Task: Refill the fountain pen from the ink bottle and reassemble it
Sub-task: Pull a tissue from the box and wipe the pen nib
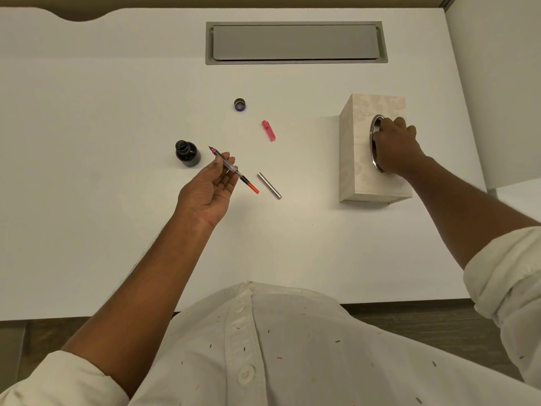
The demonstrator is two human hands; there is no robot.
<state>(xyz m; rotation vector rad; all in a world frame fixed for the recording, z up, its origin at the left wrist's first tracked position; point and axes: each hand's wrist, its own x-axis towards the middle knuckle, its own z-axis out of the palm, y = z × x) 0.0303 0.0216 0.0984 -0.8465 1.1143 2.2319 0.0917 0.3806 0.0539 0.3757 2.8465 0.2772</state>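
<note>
A person's left hand (209, 187) pinches the bare pen core (234, 169), nib section and converter without the barrel, between thumb and fingers, palm up above a white desk (117, 230). The core's long axis runs on a diagonal: nib away and to the left, toward the open ink bottle (187, 153) standing just beside it, and the orange converter knob near and to the right. The knob end points almost straight at the steel barrel (269, 185), which lies on the desk just right of the hand on nearly the same diagonal, its open end apparently facing the knob.

The right hand (393, 146) is well apart from all of this, arm stretched out, fingers pushed into the oval slot of a tissue box (374, 148). Whether they have closed on a tissue cannot be told; none shows.

Farther back lie the pink cap (268, 130) and, beyond it, the bottle lid (239, 104), both untouched.

The reach for a tissue suggests filling is done and a wipe of the nib comes next. The left hand is far nearer the barrel, but it is occupied; fitting the barrel would likely fall to the right hand, which must cross back over.
</note>
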